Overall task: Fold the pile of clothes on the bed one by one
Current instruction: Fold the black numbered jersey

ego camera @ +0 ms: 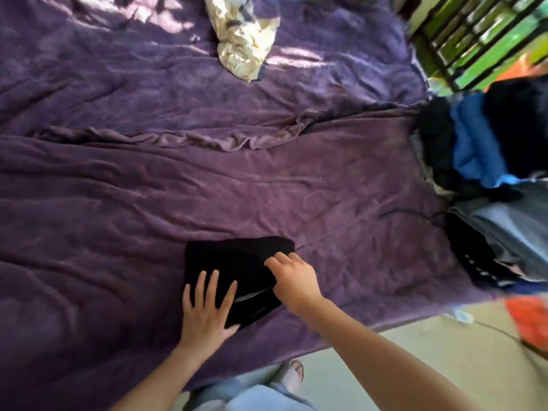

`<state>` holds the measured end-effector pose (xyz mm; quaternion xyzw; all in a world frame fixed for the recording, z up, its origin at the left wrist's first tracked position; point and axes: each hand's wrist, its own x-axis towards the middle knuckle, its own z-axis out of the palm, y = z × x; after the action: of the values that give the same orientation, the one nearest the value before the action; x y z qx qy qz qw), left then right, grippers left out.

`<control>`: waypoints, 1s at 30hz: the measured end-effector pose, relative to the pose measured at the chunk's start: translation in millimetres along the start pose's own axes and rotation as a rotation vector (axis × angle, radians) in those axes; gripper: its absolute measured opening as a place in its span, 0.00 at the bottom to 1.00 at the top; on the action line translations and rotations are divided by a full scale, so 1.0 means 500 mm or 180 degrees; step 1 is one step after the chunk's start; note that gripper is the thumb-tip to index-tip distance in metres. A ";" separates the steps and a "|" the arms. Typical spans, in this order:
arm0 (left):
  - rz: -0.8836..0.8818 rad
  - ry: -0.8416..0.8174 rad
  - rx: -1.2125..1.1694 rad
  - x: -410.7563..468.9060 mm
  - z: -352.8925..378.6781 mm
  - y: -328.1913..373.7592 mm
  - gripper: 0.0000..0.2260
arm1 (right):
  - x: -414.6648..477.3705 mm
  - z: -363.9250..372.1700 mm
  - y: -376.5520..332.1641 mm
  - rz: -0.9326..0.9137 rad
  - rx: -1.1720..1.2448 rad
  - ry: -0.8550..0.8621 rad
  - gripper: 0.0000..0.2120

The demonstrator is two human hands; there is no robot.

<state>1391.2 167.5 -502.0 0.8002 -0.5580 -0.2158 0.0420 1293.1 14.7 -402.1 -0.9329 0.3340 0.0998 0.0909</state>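
Observation:
A folded black garment [234, 259] lies near the front edge of the purple bed [118, 203]. My left hand [206, 307] presses flat on its near left part, fingers straight and spread. My right hand [292, 277] rests on its right edge, with the fingertips on the cloth; I cannot tell whether they pinch the fold. A pile of dark, blue and grey clothes [480, 149] sits at the bed's right side. A crumpled cream patterned garment [244, 43] lies at the far middle of the bed.
A stack of folded grey and black clothes [501, 247] lies at the right edge of the bed. A barred window [474, 34] is at the top right. A thin cable [409, 216] runs across the sheet. Pale floor [415, 351] and an orange thing [530, 318] are at the lower right.

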 end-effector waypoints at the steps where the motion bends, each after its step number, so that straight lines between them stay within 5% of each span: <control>1: 0.0005 -0.0138 -0.0030 0.013 0.009 0.022 0.67 | -0.018 -0.003 0.024 -0.0027 -0.0044 0.0045 0.18; 6: 0.0298 -0.0358 0.0160 0.056 0.077 0.118 0.73 | -0.129 0.038 0.165 -0.0010 -0.0651 -0.0287 0.23; 11: 0.0718 -0.0541 0.0843 0.081 0.101 0.170 0.51 | -0.222 0.176 0.276 -0.0237 -0.0813 -0.0496 0.34; 17: 0.0428 -0.0451 0.0948 0.089 0.110 0.207 0.41 | -0.254 0.246 0.278 -0.0075 -0.0735 -0.0563 0.42; 21: 0.0161 -0.0648 0.0862 0.096 0.103 0.197 0.30 | -0.247 0.218 0.281 -0.0141 -0.0682 -0.0489 0.42; 26: 0.0507 -0.0621 0.1235 0.119 0.010 0.198 0.27 | -0.217 0.114 0.302 -0.0338 -0.0894 -0.0041 0.33; 30: 0.1051 0.0122 0.1310 0.170 -0.160 0.240 0.31 | -0.175 -0.025 0.334 -0.0280 -0.1104 0.0463 0.32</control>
<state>1341.7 31.2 -417.9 0.6939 -0.7123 -0.0728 -0.0764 1121.5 -62.3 -385.5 -0.9530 0.2763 0.0840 -0.0913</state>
